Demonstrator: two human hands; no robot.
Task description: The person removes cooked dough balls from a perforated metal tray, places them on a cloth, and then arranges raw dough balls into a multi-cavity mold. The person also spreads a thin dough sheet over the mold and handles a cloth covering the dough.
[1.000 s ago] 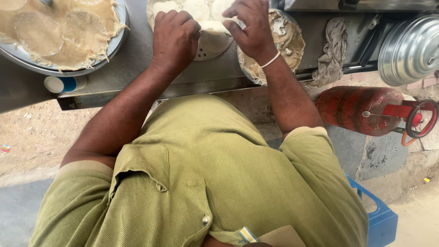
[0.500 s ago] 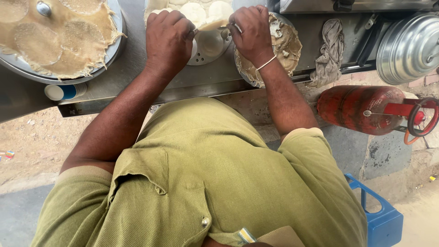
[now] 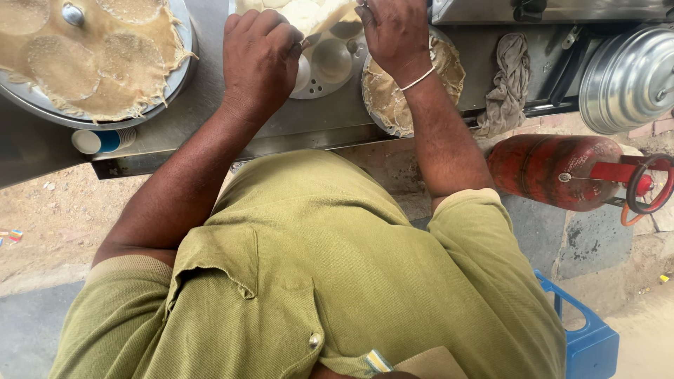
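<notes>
The left hand [image 3: 258,60] is curled into a loose fist, knuckles up, over the near edge of a round metal steamer plate with shallow moulds [image 3: 324,67]. Its thumb and forefinger look pinched on a thin tool at the plate's rim, though the tool is too hidden to identify. Just beyond this hand's fingertips lies a pale, damp cloth holding soft white steamed cakes [image 3: 309,12], draped over the far part of the plate.

The right hand [image 3: 393,31] is bent down with fingers pressed together, gripping the right edge of the same pale cloth; a thin white band circles its wrist. Under that wrist sits a second round plate covered with a stained beige cloth [image 3: 382,105].

Well to the left of the left hand rests a large round tray lined with tan cloth showing circular imprints [image 3: 98,63]. To the right of the right forearm hang a grey rag [image 3: 507,84] and, lower, a red gas cylinder [image 3: 554,172].
</notes>
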